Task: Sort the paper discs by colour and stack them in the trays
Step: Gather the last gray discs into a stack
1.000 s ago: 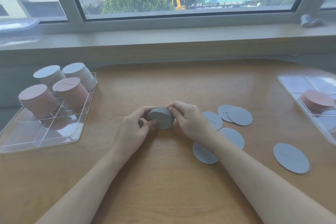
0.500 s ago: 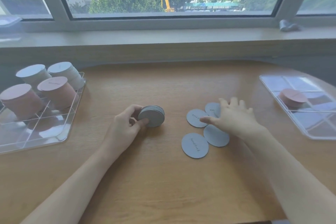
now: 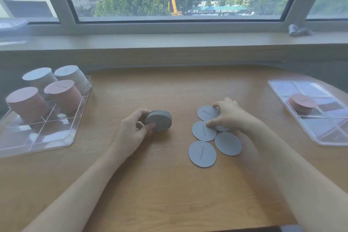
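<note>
My left hand [image 3: 131,132] grips a stack of grey-blue discs [image 3: 160,123], held on edge on the wooden table at centre. To the right, several loose grey-blue discs [image 3: 202,153] lie flat and overlapping. My right hand [image 3: 228,114] is curled over the far ones, thumb and fingertips pinching a disc [image 3: 223,128] that is mostly hidden under the palm. The clear left tray [image 3: 37,143] carries two tall pink stacks [image 3: 63,95] and two tall pale grey stacks [image 3: 70,76]. In the clear right tray [image 3: 327,133] sits one short pink stack [image 3: 302,102].
A window sill [image 3: 173,41] runs along the far side of the table, with a small grey object [image 3: 298,30] at its right end. Both trays have divided compartments, and the near ones on the left hold nothing. Bare wood lies between my forearms.
My right hand left the stack, reached right to the loose discs, and now curls onto them. The left hand keeps holding the stack. The discs have been drawn closer together.
</note>
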Demonstrator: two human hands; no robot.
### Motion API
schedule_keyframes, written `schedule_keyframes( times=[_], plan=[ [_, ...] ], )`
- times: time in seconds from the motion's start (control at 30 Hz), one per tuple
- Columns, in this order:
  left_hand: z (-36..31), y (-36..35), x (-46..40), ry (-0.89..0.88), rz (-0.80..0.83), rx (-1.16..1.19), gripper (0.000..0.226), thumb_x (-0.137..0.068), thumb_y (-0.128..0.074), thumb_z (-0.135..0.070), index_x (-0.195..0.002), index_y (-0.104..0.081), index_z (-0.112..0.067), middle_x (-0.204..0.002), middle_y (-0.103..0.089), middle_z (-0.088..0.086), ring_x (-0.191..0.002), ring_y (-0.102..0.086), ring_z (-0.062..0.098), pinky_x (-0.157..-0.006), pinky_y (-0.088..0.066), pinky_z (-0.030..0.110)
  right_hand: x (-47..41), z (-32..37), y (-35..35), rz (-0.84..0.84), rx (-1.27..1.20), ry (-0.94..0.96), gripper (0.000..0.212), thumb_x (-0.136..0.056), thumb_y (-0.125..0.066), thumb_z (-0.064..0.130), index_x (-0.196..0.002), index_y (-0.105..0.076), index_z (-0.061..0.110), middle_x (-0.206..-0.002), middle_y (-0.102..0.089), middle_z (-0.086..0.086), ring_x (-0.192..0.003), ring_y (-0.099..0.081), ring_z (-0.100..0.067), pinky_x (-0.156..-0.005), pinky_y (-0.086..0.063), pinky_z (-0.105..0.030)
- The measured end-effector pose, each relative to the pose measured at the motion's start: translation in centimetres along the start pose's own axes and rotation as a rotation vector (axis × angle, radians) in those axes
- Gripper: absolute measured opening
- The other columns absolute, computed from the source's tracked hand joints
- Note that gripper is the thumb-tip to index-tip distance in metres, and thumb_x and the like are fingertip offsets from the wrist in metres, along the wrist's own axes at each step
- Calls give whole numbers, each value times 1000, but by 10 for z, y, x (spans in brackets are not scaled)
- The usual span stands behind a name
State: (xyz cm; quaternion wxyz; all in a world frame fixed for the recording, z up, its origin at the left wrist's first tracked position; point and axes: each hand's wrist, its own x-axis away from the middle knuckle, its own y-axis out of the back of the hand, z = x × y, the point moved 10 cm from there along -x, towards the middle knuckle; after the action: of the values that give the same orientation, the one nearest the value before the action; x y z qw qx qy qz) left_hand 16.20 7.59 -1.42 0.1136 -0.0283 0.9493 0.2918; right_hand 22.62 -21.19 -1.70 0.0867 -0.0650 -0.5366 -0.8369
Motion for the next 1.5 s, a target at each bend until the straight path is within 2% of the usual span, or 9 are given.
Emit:
schedule_keyframes(
  times=[0.17,0.4,0.57,0.67,0.87,1.0,1.1,1.3,1.5],
  plan=[
    [2,0,0,9,3,-6,20,-91,-72,-17,-106,-65,-27,-95,-71,-7,-76,-65,24,-76,-49,30,-8,4,-1,16,-100,39,60,-68,-87,38,-115,-52,25,-115,-41,5,-115,-40,-19,-93,-48,-41],
    [1,-2,0,1,14,23,21,-91,-72,-17,-107,-65,-27,-97,-71,-8,-77,-65,26,-77,-51,34,-6,10,16,-194,-289,99,47,-72,-87,28,-97,-49,16,-91,-58,1,-80,-56,-15,-60,-42,-28],
    [-5,-3,2,0,34,68,23,-89,-74,-12,-104,-66,-27,-97,-72,-6,-81,-67,21,-79,-53,31,5,36,24,-312,-524,285,17,-89,-72,23,-101,-61,20,-96,-65,7,-85,-61,-9,-63,-46,-19],
    [-8,-6,2,-14,57,92,24,-88,-74,-10,-104,-67,-27,-98,-73,-5,-88,-68,17,-82,-54,31,14,69,10,-285,-619,394,4,-95,-64,19,-98,-65,22,-91,-67,8,-86,-61,-10,-70,-47,-24],
    [-12,-3,3,-49,17,51,42,-86,-76,-10,-123,-64,-25,-96,-71,-8,-75,-64,20,-74,-52,27,32,131,-33,-142,-635,547,19,-103,-49,29,-91,-61,21,-82,-59,10,-78,-54,-6,-73,-42,-29],
    [-26,-9,3,-202,45,-68,34,-93,-70,-16,-126,-66,-23,-104,-66,-15,-83,-61,7,-71,-47,18,34,139,-63,-86,-205,568,66,-92,-19,70,-119,-56,22,-114,-57,5,-108,-49,-16,-92,-34,-37],
    [-31,-12,5,-212,55,-114,30,-95,-68,-19,-124,-65,-20,-96,-62,-22,-76,-56,-7,-69,-39,7,32,131,-64,-106,-67,534,85,-80,-9,77,-136,-46,25,-130,-49,5,-120,-38,-16,-99,-25,-36],
    [-21,-13,3,-142,78,-101,20,-94,-69,-15,-113,-67,-20,-96,-71,-5,-79,-61,17,-77,-49,30,45,85,-29,-33,87,450,82,-79,-60,71,-145,-37,28,-138,-37,3,-131,-31,-17,-111,-26,-39],
    [-19,-14,3,-113,86,-78,20,-93,-69,-15,-113,-68,-17,-96,-72,-2,-82,-63,30,-79,-48,29,83,31,-39,89,324,330,118,-61,-66,80,-155,-10,35,-158,-11,7,-147,-9,-17,-121,-12,-42]
  ],
)
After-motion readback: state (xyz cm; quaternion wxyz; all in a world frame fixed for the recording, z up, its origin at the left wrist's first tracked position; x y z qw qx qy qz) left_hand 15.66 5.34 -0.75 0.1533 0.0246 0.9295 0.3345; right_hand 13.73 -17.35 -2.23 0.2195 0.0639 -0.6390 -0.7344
